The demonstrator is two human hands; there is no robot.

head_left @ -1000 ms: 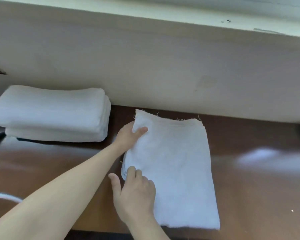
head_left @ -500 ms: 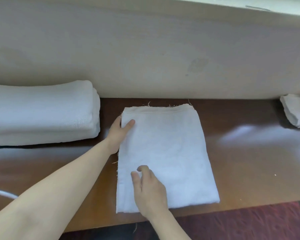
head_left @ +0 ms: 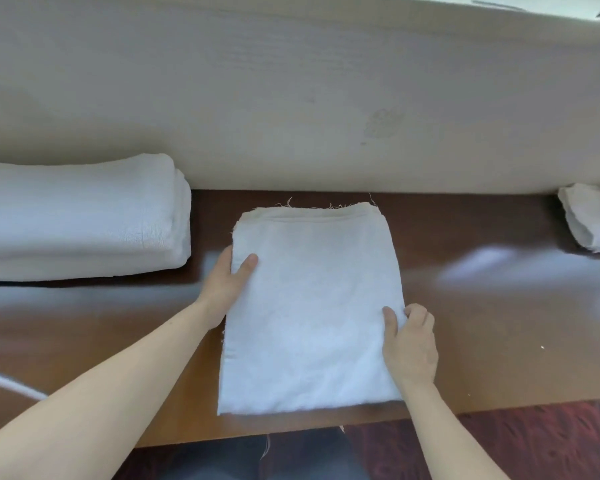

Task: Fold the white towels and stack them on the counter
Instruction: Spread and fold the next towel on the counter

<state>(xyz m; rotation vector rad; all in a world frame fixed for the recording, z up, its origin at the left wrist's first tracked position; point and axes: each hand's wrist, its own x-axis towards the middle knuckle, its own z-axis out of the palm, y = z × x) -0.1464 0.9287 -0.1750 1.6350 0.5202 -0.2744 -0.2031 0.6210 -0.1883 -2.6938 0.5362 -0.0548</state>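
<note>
Left hand on towel, stack nearby

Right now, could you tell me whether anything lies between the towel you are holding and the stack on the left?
Nothing visible does. Only a bare strip of counter separates the folded towel from the stack of towels. The left hand grips its edge on that side.

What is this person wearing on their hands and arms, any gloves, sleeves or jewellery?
Nothing shows on either. The left hand and right hand are bare: no gloves, no ring visible. The left forearm and right forearm are uncovered up to the picture's edge, with no sleeve, watch or bracelet. Between the arms, dark blue-grey cloth looks like trousers.
</note>
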